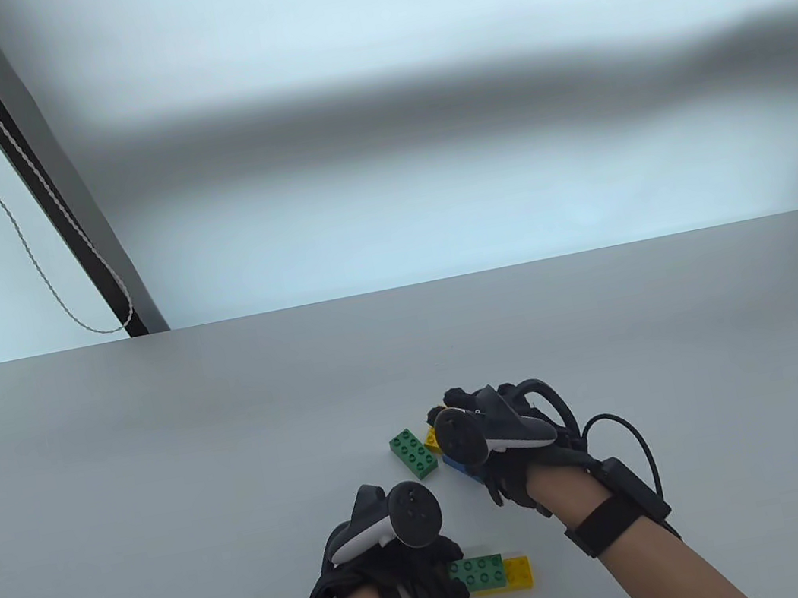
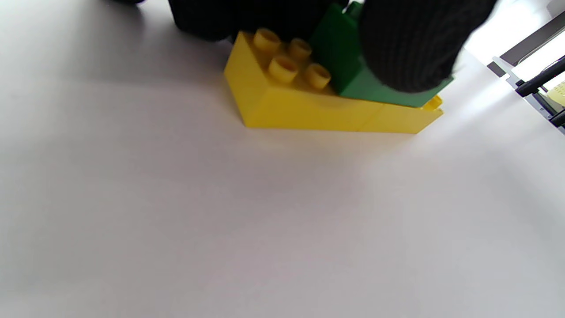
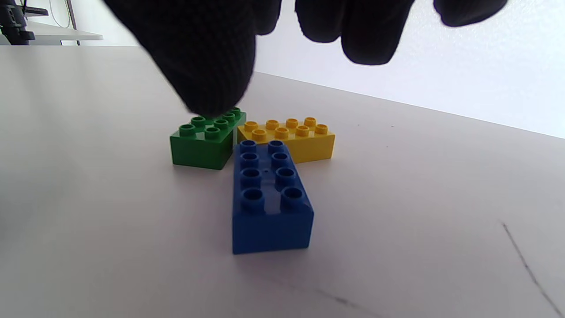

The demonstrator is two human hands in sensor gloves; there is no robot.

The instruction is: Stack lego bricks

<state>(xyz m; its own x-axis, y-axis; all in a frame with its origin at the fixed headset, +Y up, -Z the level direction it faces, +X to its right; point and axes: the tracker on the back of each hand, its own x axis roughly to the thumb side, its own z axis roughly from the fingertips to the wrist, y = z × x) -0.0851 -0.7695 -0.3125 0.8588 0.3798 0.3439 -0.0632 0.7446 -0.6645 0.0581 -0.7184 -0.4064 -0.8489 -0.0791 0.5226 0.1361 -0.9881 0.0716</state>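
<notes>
Left hand is holding the green brick down on the yellow brick near the surface's front edge. I'd square up the studs before pressing. Right hand hangs open over three loose bricks.

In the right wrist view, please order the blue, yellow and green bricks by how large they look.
1. Blue brick: largest, but it lies nearest the camera.
2. Yellow brick and green brick: smaller. The thumb hides part of the green, so these two cannot be ranked.
</notes>
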